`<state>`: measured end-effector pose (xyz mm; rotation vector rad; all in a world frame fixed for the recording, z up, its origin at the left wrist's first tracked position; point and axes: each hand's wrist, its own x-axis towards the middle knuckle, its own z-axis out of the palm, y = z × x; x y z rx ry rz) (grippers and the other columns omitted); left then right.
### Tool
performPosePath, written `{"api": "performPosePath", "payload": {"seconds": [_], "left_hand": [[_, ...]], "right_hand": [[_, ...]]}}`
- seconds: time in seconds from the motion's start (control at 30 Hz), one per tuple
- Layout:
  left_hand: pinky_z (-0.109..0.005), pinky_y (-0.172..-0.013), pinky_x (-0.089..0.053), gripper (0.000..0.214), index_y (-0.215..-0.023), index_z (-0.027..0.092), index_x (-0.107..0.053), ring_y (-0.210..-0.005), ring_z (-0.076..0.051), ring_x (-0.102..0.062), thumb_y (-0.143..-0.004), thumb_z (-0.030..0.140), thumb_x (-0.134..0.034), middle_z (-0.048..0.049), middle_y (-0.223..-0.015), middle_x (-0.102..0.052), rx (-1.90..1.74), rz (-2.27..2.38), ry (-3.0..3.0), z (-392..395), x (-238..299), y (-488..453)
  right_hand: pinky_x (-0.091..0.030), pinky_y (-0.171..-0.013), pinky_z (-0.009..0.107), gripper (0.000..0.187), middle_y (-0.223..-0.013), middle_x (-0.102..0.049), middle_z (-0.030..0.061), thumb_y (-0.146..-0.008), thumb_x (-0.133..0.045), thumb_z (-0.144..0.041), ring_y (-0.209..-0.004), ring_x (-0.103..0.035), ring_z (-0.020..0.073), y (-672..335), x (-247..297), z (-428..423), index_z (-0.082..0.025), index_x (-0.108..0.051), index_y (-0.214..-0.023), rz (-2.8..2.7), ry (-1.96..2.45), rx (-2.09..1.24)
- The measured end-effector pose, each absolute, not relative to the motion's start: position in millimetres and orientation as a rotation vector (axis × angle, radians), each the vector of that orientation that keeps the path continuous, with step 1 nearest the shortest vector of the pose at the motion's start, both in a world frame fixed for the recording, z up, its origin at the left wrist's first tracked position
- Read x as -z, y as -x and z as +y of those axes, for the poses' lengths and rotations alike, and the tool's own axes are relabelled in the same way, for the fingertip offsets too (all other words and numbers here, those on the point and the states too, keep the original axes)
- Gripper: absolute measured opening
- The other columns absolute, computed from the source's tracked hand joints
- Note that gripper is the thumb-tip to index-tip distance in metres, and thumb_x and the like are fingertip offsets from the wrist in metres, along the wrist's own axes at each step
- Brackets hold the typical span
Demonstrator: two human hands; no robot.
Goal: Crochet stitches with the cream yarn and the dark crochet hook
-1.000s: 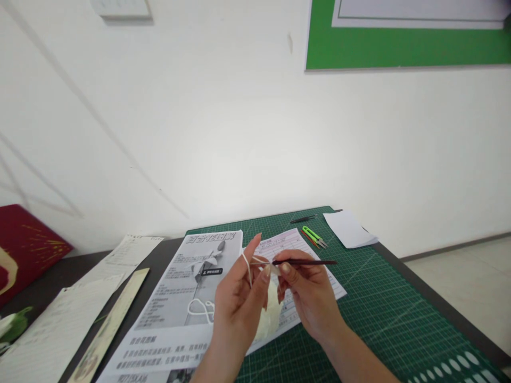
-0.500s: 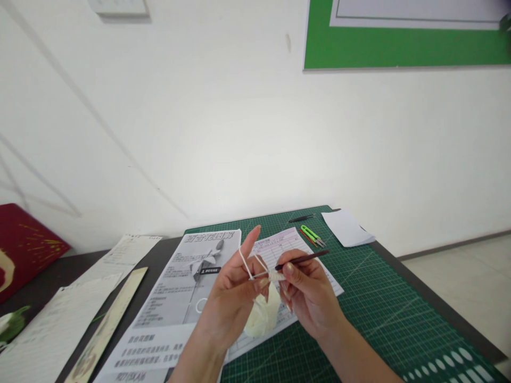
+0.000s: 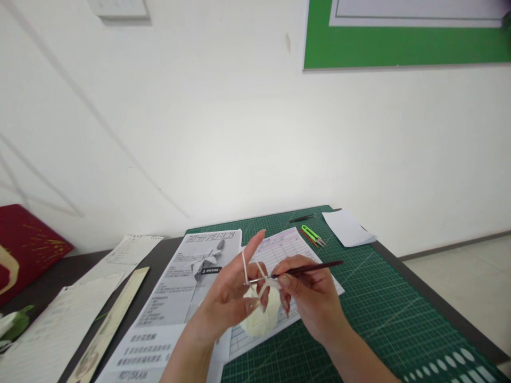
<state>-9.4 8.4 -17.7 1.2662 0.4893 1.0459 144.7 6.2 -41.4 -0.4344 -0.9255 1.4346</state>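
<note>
A crochet hook with a dark handle (image 3: 313,267) is gripped in my right hand (image 3: 313,298), its metal tip pointing left toward my other hand. Cream yarn (image 3: 245,266) runs over the raised index finger of my left hand (image 3: 219,300), and the hook's shaft crosses the strands. Between the hands, at my right fingertips, is a small pale crocheted piece (image 3: 272,282), partly covered by fingers. Behind and below them a cream yarn ball (image 3: 261,318) rests on a printed form (image 3: 275,247).
Green thread snips (image 3: 311,234) and a black pen-like tool (image 3: 302,218) lie on the green cutting mat (image 3: 383,308), near white paper (image 3: 347,227). Leftward are a printed pattern sheet (image 3: 159,298), a long pale strip (image 3: 109,324), handwritten sheets (image 3: 67,314) and a dark red object (image 3: 32,244).
The hook has shifted right and its metal shaft now shows between the hands. My left hand has tilted and its thumb has moved down, away from the crocheted piece.
</note>
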Motion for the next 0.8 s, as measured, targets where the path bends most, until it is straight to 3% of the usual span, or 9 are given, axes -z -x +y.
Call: {"api": "performPosePath", "payload": {"seconds": [0.17, 0.37, 0.57, 0.8], "left_hand": [[-0.032, -0.067, -0.039, 0.067, -0.139, 0.037, -0.037, -0.073, -0.017, -0.054, -0.08, 0.025, -0.064, -0.0018, -0.078, -0.06, -1.035, 0.534, -1.414, 11, 18, 12], [-0.026, -0.061, -0.041, 0.06, -0.134, 0.033, -0.046, -0.061, -0.012, -0.054, -0.079, 0.018, -0.065, 0.001, -0.067, -0.058, -1.109, 0.591, -1.175, 6, 17, 1], [-0.018, -0.051, -0.037, 0.065, -0.131, 0.039, -0.048, -0.055, -0.007, -0.045, -0.074, 0.014, -0.068, 0.0038, -0.065, -0.051, -1.118, 0.49, -1.012, 5, 19, -2], [-0.02, -0.052, -0.038, 0.066, -0.13, 0.035, -0.05, -0.057, -0.011, -0.041, -0.071, 0.015, -0.07, 0.0033, -0.058, -0.049, -1.136, 0.439, -1.055, 7, 16, 4]], "right_hand": [[-0.042, -0.039, 0.016, 0.004, -0.056, -0.064, -0.0016, -0.074, -0.073, -0.022, -0.042, -0.052, 0.0067, -146, 40, 3, -0.022, -0.073, -0.078, -0.983, 0.488, -1.34], [-0.041, -0.037, 0.018, 0.005, -0.052, -0.063, -0.0016, -0.073, -0.074, -0.024, -0.039, -0.051, 0.0083, -146, 38, 4, -0.021, -0.073, -0.077, -0.985, 0.507, -1.352], [-0.037, -0.033, 0.017, 0.01, -0.045, -0.056, -0.0041, -0.069, -0.076, -0.025, -0.034, -0.044, 0.0063, -146, 44, 6, -0.018, -0.073, -0.074, -0.897, 0.491, -1.499], [-0.029, -0.028, 0.015, 0.015, -0.039, -0.052, -0.0054, -0.064, -0.08, -0.028, -0.029, -0.038, 0.0039, -145, 38, 6, -0.017, -0.072, -0.069, -0.772, 0.472, -1.592]]}}
